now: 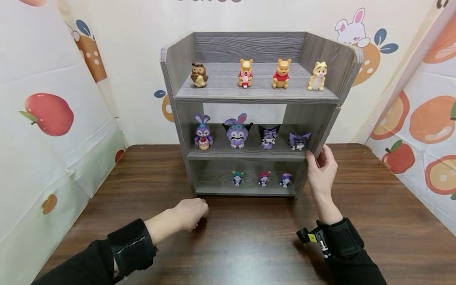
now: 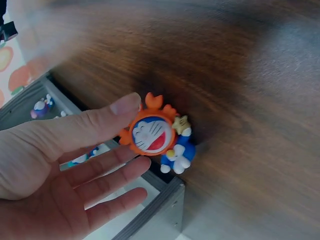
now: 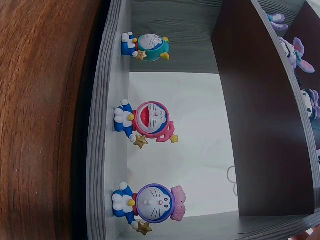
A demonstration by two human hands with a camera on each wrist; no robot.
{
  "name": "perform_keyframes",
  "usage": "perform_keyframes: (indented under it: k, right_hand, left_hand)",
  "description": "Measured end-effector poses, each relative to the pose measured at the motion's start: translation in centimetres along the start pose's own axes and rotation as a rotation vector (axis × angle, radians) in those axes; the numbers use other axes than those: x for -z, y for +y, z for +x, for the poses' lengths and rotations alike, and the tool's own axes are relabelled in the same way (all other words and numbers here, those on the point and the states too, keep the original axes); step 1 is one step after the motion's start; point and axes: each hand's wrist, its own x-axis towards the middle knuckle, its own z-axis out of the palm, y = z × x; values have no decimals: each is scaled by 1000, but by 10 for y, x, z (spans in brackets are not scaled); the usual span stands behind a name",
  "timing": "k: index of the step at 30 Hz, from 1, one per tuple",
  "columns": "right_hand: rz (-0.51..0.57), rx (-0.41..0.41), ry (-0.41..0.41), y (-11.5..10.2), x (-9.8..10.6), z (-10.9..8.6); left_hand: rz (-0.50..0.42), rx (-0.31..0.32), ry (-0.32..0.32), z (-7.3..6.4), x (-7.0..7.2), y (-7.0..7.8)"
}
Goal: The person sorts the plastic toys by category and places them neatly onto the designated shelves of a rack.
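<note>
My left hand (image 1: 190,211) is over the table in front of the shelf's lower left corner. Between thumb and fingers it pinches a small Doraemon figurine (image 2: 152,134) with an orange crab-shaped hood, seen in the left wrist view. My right hand (image 1: 322,170) holds the right side panel of the grey wooden shelf (image 1: 256,100) by its front edge. On the bottom tier stand three similar figurines: one in a teal hood (image 3: 152,47), one in a pink hood (image 3: 154,120) and one in a purple hood (image 3: 155,204).
Several purple rabbit-eared and black-eared figurines (image 1: 237,134) stand on the middle tier. The top tier carries an owl (image 1: 198,75), two yellow bears (image 1: 281,74) and a pale yellow rabbit (image 1: 318,77). Fruit-printed cloth (image 1: 46,166) hangs around the brown table (image 1: 242,245).
</note>
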Motion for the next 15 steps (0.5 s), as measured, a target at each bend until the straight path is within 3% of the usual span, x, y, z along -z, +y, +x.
perform_keyframes:
  k: [7,15]
  right_hand:
    - [7,12,6,8,1,2]
    - [8,8,5,8,1,2]
  left_hand:
    - [110,-30,86,-1,-12,-4]
    - [82,-34,151,-3,-19,-5]
